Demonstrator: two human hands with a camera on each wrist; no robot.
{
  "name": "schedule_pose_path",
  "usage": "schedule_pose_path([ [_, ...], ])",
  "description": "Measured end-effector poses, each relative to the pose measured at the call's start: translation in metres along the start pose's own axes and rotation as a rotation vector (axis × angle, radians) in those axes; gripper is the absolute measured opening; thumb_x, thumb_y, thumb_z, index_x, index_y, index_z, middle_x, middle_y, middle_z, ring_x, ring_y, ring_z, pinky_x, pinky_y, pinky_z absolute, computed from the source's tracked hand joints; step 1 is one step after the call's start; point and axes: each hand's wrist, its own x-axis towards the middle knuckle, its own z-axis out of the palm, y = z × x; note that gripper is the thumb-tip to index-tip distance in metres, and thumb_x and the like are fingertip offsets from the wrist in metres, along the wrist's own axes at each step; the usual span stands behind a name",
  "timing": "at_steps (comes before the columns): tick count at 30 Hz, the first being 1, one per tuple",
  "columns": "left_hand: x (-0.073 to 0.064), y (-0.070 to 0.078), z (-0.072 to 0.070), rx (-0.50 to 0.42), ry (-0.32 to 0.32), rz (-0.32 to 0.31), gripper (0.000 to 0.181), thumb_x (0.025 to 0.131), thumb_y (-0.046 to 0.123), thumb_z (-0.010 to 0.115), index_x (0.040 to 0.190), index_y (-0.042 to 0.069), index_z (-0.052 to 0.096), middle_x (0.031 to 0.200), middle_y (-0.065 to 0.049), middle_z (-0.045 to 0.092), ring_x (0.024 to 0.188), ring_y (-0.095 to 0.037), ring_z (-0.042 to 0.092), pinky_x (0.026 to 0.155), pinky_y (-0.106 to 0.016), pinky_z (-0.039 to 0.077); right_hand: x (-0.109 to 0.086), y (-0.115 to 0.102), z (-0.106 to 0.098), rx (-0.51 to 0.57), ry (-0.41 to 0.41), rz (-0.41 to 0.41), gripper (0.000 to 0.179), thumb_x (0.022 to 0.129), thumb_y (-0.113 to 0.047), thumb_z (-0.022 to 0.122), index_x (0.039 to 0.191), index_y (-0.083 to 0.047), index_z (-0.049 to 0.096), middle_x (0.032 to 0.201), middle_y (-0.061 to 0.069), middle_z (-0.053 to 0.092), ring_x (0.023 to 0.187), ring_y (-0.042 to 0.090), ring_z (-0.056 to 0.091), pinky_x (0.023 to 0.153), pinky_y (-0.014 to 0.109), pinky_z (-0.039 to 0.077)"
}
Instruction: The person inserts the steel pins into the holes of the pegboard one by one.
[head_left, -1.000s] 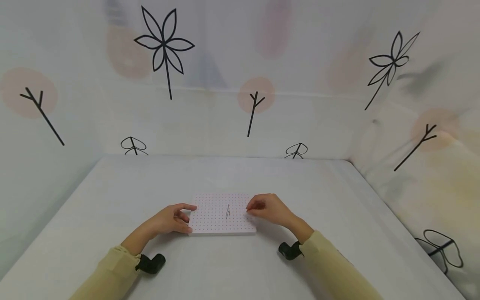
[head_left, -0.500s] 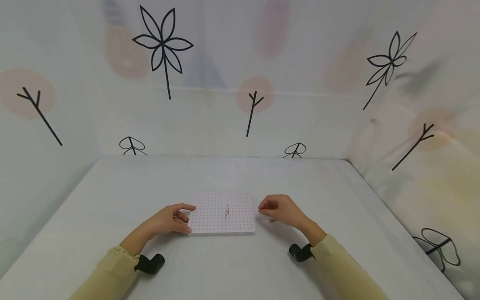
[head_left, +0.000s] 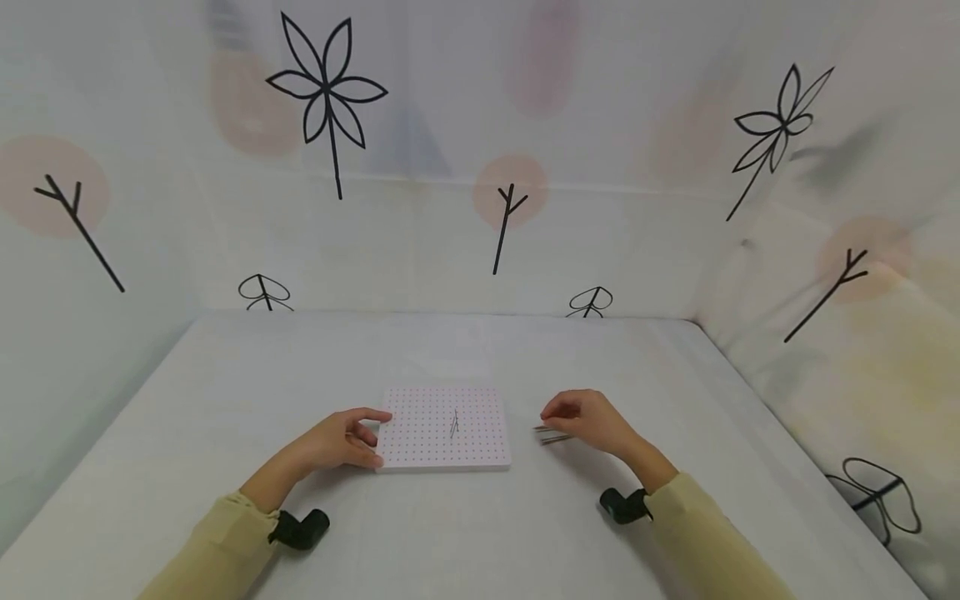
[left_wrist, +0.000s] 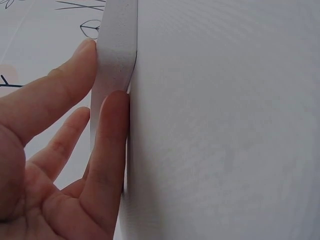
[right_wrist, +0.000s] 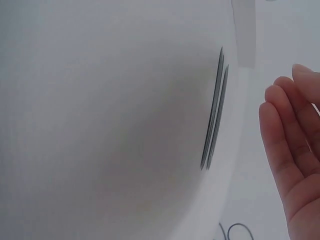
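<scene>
A flat white pegboard [head_left: 442, 454] with rows of small pinkish dots lies on the table. Thin dark pins [head_left: 454, 423] stand right of its middle. My left hand [head_left: 341, 439] rests against the board's left side; in the left wrist view its fairly straight fingers touch the board's edge [left_wrist: 116, 30]. Right of the board, my right hand [head_left: 592, 418] hovers low over several slim grey metal pins [head_left: 553, 439]. Those pointed pins [right_wrist: 214, 112] lie side by side on the table in the right wrist view. The right hand's fingers [right_wrist: 277, 145] bend slightly, with nothing seen between them.
A white cloth covers the table [head_left: 450, 542], and patterned cloth walls [head_left: 420, 242] enclose its back and sides. Each wrist wears a black device, such as the left one [head_left: 300, 528], below a yellow sleeve [head_left: 217, 542].
My right hand has moved right, from the board's right edge to above the loose pins, which have come into view beneath it. The left hand, the board and its standing pins look unchanged.
</scene>
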Motion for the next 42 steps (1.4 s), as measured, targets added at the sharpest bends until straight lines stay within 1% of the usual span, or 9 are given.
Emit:
schedule_pose_path([
  [6, 0.001, -0.001, 0.001, 0.005, 0.0, 0.011, 0.066, 0.068, 0.007, 0.082, 0.128, 0.006, 0.053, 0.092, -0.009, 0.056, 0.077, -0.018, 0.059, 0.071, -0.031, 0.045, 0.0, 0.008, -0.005, -0.019, -0.005, -0.01, 0.007, 0.083, -0.006, 0.069, 0.09, -0.005, 0.069, 0.088, -0.002, 0.065, 0.082, 0.015, 0.06, 0.073, 0.029, 0.048],
  [11, -0.001, 0.001, 0.001, 0.003, -0.006, 0.013, 0.066, 0.069, 0.007, 0.081, 0.129, 0.005, 0.053, 0.092, -0.009, 0.056, 0.077, -0.018, 0.059, 0.07, -0.031, 0.046, 0.001, 0.015, -0.007, -0.036, -0.028, -0.011, 0.009, 0.082, -0.005, 0.07, 0.091, -0.006, 0.069, 0.088, -0.002, 0.065, 0.081, 0.014, 0.059, 0.074, 0.029, 0.048],
  [16, -0.003, 0.004, 0.001, 0.0, -0.015, 0.019, 0.067, 0.07, 0.005, 0.081, 0.13, 0.004, 0.052, 0.093, -0.009, 0.056, 0.077, -0.018, 0.059, 0.07, -0.031, 0.046, 0.005, 0.02, -0.008, -0.055, -0.068, -0.012, 0.01, 0.081, -0.002, 0.07, 0.091, -0.005, 0.068, 0.088, -0.001, 0.064, 0.081, 0.015, 0.058, 0.073, 0.028, 0.047],
  [21, -0.003, 0.004, 0.001, -0.003, -0.013, 0.016, 0.067, 0.07, 0.005, 0.08, 0.13, 0.004, 0.051, 0.093, -0.009, 0.056, 0.077, -0.017, 0.058, 0.069, -0.031, 0.046, 0.009, 0.025, -0.009, -0.068, -0.123, -0.05, 0.011, 0.081, -0.002, 0.07, 0.091, -0.004, 0.067, 0.088, 0.0, 0.063, 0.081, 0.016, 0.057, 0.072, 0.027, 0.047],
  [24, -0.003, 0.003, 0.001, 0.0, -0.012, 0.015, 0.067, 0.07, 0.005, 0.081, 0.13, 0.005, 0.052, 0.093, -0.009, 0.056, 0.077, -0.017, 0.059, 0.07, -0.031, 0.046, 0.012, 0.026, -0.009, -0.077, -0.148, -0.034, 0.011, 0.081, -0.004, 0.071, 0.091, -0.005, 0.067, 0.088, -0.001, 0.062, 0.081, 0.015, 0.055, 0.071, 0.027, 0.046],
  [28, -0.002, 0.002, 0.001, 0.007, -0.012, 0.018, 0.067, 0.07, 0.006, 0.081, 0.13, 0.005, 0.052, 0.093, -0.009, 0.056, 0.077, -0.017, 0.059, 0.07, -0.031, 0.046, 0.015, 0.024, -0.008, -0.095, -0.175, 0.018, 0.009, 0.081, -0.004, 0.07, 0.089, -0.007, 0.067, 0.086, -0.002, 0.06, 0.079, 0.015, 0.052, 0.07, 0.029, 0.045],
  [36, -0.001, 0.0, 0.001, 0.008, -0.013, 0.019, 0.067, 0.07, 0.006, 0.081, 0.13, 0.005, 0.052, 0.094, -0.009, 0.056, 0.077, -0.018, 0.059, 0.07, -0.032, 0.046, 0.02, 0.02, -0.008, -0.13, -0.224, 0.075, 0.004, 0.083, -0.005, 0.069, 0.084, -0.007, 0.066, 0.082, -0.003, 0.059, 0.076, 0.014, 0.051, 0.069, 0.03, 0.044],
  [42, 0.0, -0.001, 0.001, 0.01, -0.003, 0.013, 0.067, 0.07, 0.007, 0.081, 0.13, 0.006, 0.052, 0.094, -0.009, 0.056, 0.078, -0.017, 0.059, 0.071, -0.031, 0.046, 0.021, 0.02, -0.007, -0.136, -0.255, 0.089, 0.004, 0.085, -0.007, 0.067, 0.085, -0.006, 0.063, 0.081, -0.003, 0.058, 0.076, 0.014, 0.049, 0.069, 0.03, 0.042],
])
